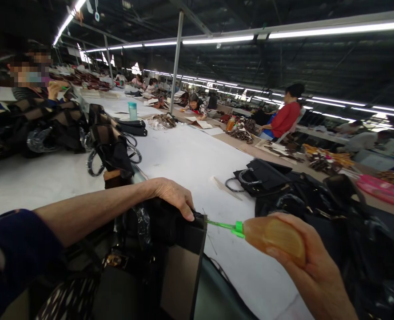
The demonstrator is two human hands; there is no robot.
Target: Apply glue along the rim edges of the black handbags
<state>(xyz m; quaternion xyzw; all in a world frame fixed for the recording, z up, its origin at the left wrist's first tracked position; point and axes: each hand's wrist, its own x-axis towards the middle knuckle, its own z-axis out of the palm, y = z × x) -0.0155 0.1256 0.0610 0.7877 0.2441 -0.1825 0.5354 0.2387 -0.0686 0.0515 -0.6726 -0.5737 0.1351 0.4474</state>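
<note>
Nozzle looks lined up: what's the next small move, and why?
Probably a gentle squeeze of the orange bottle in the right hand: its green nozzle tip meets the top edge of the black bag, which the left hand grips steady.

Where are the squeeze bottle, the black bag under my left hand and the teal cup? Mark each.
squeeze bottle (276, 238), head view, on its orange body.
black bag (186, 235), head view, on its upper corner.
teal cup (132, 111), head view, on its side.
</note>
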